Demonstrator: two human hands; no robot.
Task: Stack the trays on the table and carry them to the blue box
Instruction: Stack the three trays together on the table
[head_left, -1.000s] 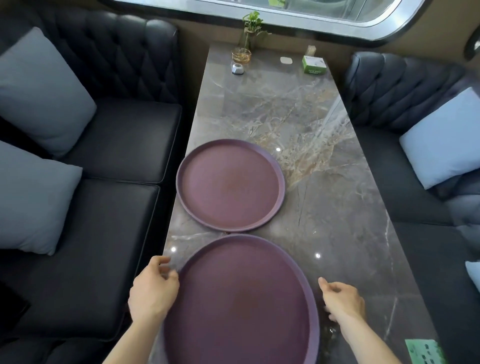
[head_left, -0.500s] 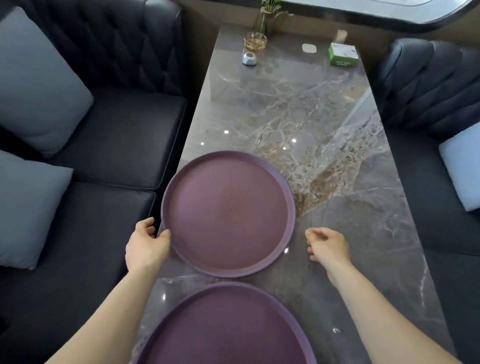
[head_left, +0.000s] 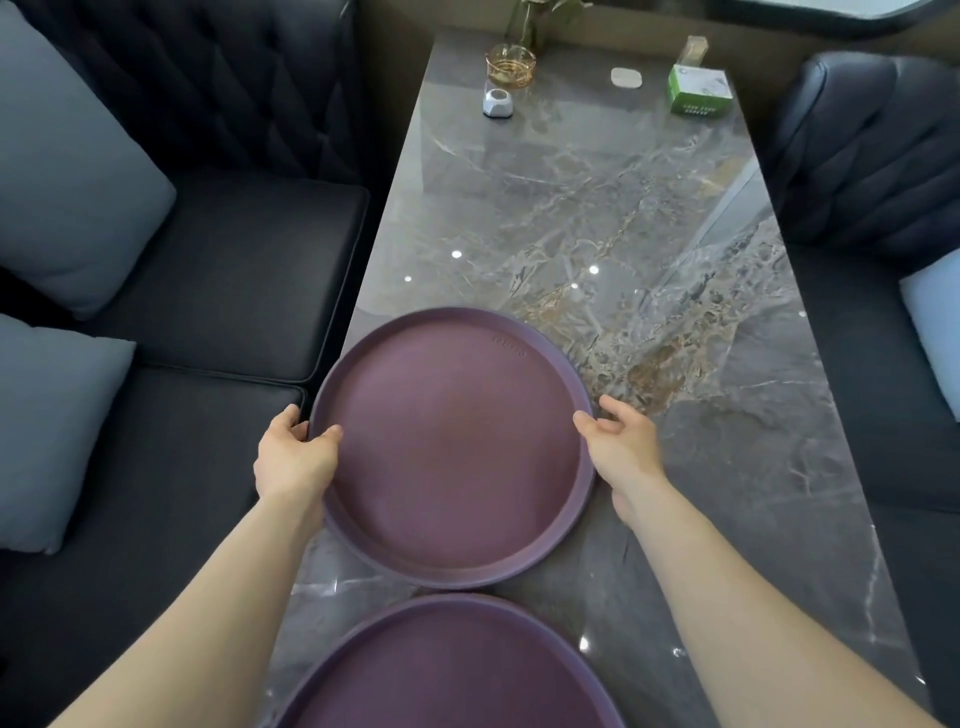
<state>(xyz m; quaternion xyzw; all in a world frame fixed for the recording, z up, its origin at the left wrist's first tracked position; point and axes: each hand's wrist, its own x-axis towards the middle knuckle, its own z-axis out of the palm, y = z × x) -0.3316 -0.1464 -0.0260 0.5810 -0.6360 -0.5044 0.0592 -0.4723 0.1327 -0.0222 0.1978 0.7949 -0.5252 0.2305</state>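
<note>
Two round purple trays lie on a grey marble table (head_left: 675, 467). The far tray (head_left: 452, 447) sits near the table's left edge. My left hand (head_left: 293, 457) grips its left rim, thumb over the inside, fingers under the edge. My right hand (head_left: 618, 441) is on its right rim, thumb on top and fingers curled behind. The near tray (head_left: 447, 670) is at the bottom of the view, cut off by the frame edge, just short of the far one. No blue box is in view.
At the table's far end stand a glass dish (head_left: 510, 65), a small white gadget (head_left: 497, 102), a white pad (head_left: 625, 78) and a green box (head_left: 700, 89). Dark sofas with grey cushions (head_left: 67, 171) flank the table on both sides.
My hands left the near tray, reached forward and closed on the far tray's two sides. The view moved forward over the table.
</note>
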